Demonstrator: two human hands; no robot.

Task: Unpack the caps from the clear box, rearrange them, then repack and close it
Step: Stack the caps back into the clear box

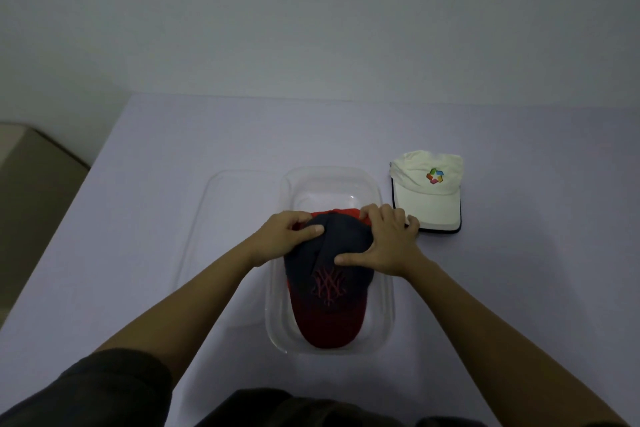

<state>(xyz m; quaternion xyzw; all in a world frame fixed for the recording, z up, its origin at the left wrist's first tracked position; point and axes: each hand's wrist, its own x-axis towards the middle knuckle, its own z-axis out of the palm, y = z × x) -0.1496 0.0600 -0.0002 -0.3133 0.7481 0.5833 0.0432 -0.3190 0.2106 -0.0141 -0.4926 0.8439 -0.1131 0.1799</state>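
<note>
A clear plastic box [388, 291] stands open on the table in front of me. In it lies a dark navy cap with a red brim and red stitched logo [329, 291], its brim toward me. A bit of red fabric [343, 212] shows behind its crown. My left hand [287, 236] grips the crown's far left side, fingers curled over its edge. My right hand [384, 239] grips the far right side, thumb lying flat on the crown. A white cap with a coloured logo [427, 191] rests on the table to the right of the box.
The clear lid [221, 218] lies flat on the table just left of the box. A pale lilac cloth covers the table [138, 253], whose left edge drops to a beige floor [31, 191]. A plain wall stands behind.
</note>
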